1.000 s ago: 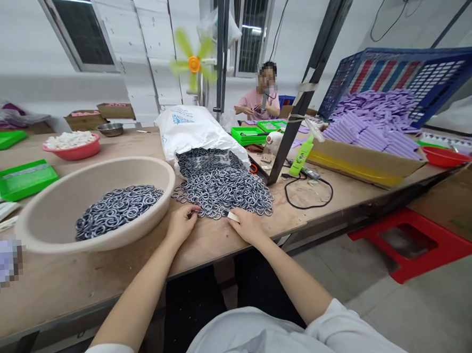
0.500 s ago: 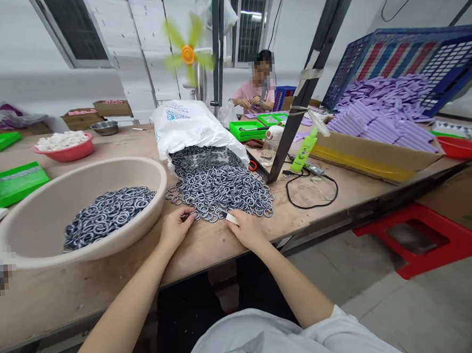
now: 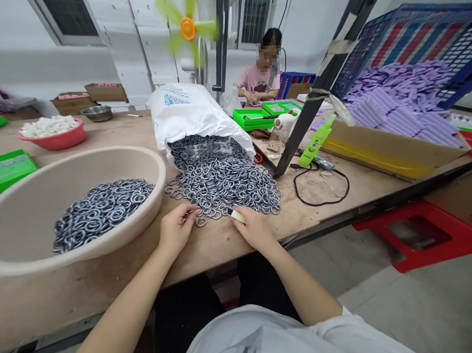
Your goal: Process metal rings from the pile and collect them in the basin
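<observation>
- Hundreds of dark grey rings (image 3: pixel 228 185) lie heaped on the wooden table (image 3: pixel 212 250), spilling from the mouth of a white sack (image 3: pixel 194 110), and one loose ring (image 3: pixel 201 221) sits right out front, just beside the left fingertips.
- Left hand (image 3: pixel 175 229) is at the near rim of that heap, thumb and fingers drawn together; whether a ring is pinched between them, I can't tell.
- Right hand (image 3: pixel 258 229) grips a small white-and-dark tool (image 3: pixel 237 216), its dark end pointing at the nearest rings.
- Progress check: a good mound of rings (image 3: pixel 102 211) lies in the big beige basin (image 3: pixel 25 205), so I'd call this part done at most; the spill and the rings showing inside the sack look like plenty left.
- Now the edges: the basin's rim stands close on the left, leaving only a narrow lane between it and the heap, with a few strays in it.
- Bare wood opens between the hands and back to the table's front edge, which both forearms cross; that looks like the best working room.
- To the right, a slanting dark post (image 3: pixel 306 119) rises just behind the heap's corner, with a looped black cable (image 3: pixel 321 204) beyond, near a green bottle (image 3: pixel 316 142).
- Farther off, a co-worker (image 3: pixel 259 82) sits across the table, well apart from these hands.
</observation>
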The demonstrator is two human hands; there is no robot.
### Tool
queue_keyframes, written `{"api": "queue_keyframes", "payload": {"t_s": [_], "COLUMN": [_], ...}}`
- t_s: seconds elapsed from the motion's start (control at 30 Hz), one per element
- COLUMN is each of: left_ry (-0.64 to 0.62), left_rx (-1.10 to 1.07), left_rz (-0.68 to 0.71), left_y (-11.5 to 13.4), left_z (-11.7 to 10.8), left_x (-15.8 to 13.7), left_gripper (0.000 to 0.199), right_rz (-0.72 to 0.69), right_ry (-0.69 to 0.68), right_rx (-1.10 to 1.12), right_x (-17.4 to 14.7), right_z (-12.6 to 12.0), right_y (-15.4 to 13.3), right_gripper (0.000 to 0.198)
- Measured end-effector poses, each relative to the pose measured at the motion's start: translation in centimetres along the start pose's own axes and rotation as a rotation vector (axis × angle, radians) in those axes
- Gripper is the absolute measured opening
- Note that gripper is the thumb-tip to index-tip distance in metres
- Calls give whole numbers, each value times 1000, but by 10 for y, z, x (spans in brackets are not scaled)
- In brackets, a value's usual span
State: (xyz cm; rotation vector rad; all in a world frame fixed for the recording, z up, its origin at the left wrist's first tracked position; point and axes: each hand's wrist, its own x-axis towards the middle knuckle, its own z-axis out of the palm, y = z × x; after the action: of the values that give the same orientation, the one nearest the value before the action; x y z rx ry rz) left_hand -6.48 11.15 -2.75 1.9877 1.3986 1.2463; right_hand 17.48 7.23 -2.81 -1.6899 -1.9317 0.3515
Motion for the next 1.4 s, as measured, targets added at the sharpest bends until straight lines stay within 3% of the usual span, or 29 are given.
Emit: {"api": "queue_keyframes", "payload": {"t_s": [0.2, 0.37, 0.53, 0.73, 0.83, 1.0, 1.27, 1.4], "left_ry": [7, -64, -55, -63, -84, -102, -81, -135], "left_rx": [-60, -166, -424, -830, -987, -1014, -1077, -1160], "left_rz": [96, 33, -226, -500, -577, -590, -625, -638], "left_y": [15, 49, 72, 66, 65, 69, 80, 83], "left_z": [-8, -5, 5, 13, 18, 18, 14, 16], "left_x": [-4, -35, -76, -94, -93, -89, -84, -85], "left_gripper": [18, 23, 25, 41, 44, 41, 46, 48], "right_rz": [-42, -145, -93, -78, -62, -143, -374, -306], "right_ry": [194, 109, -40, -124, -124, -47, -50, -2], "right_rx": [247, 626, 802, 922, 915, 828, 744, 802], "right_x": [-8, -34, -43, -45, -47, -49, -44, -44], "right_z": [3, 15, 19, 19, 24, 24, 7, 11], "right_y": [-5, -31, -45, -50, -53, -55, -58, -56], "right_gripper": [18, 23, 24, 25, 25, 23, 39, 37]}}
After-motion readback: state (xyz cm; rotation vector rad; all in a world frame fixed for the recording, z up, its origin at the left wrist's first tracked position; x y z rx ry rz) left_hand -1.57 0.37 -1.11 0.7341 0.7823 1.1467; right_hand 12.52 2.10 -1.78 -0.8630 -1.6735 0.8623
